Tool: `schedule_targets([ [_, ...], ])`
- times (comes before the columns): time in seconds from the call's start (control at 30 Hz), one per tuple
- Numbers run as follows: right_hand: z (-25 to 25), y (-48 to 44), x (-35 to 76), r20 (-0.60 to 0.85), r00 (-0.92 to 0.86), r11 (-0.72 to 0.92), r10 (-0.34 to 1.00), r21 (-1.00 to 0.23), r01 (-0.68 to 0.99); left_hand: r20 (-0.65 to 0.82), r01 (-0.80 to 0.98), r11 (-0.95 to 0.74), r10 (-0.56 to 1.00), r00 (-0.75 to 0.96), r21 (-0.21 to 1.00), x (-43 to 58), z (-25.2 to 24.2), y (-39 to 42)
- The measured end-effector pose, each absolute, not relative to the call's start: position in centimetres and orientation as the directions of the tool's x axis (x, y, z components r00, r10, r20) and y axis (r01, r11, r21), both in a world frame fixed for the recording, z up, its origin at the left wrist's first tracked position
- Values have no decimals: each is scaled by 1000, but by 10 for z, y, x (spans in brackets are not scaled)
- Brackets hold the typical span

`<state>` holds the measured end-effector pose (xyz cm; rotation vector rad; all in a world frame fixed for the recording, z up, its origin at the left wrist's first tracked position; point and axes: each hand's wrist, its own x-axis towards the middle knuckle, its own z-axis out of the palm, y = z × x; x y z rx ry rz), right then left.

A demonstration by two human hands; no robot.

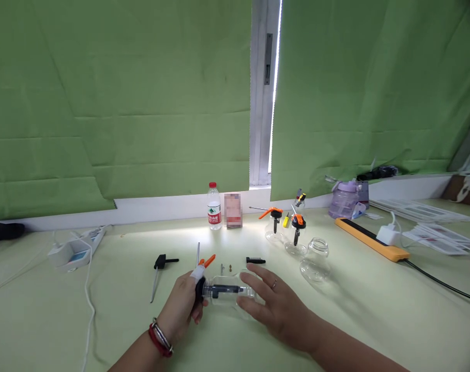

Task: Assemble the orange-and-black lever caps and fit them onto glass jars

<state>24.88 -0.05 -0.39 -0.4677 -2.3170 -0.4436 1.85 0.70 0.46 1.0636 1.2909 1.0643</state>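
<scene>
A clear glass bottle (229, 297) lies on its side between my hands, its neck to the left, with a dark rod-like part inside. My left hand (183, 298) is wrapped round the black cap (199, 290) at the neck; an orange lever (208, 261) and a metal rod (198, 254) stick out above it. My right hand (271, 305) grips the bottle's wide end, fingertips on the glass. Beyond the bottle lie a small black part (255, 261), a small metal piece (222, 269) and tiny brown bits (230, 268).
A black-handled tool (161, 262) lies left. Behind stand a water bottle (214, 209) and a box (233, 212). Toward the right are bottles with orange-levered tops (298, 222), an uncapped glass jar (315, 263), a yellow-orange power strip (366, 239) and a purple jug (342, 200). A white cable (89, 294) runs along the left.
</scene>
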Motion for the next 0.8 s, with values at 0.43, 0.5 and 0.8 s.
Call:
schedule_targets([
  [0.43, -12, -17, 331, 855, -57, 590, 516, -306, 747, -155, -362, 108, 982, -104, 926, 5, 2, 13],
  [0.5, -17, -19, 355, 784, 284, 474, 552, -575, 667, -153, -388, 108, 984, -88, 915, 6, 2, 13],
  [0.8, -60, -23, 420, 155, 560, 87, 814, -985, 146, -154, -352, 122, 986, -64, 928, 11, 2, 8],
])
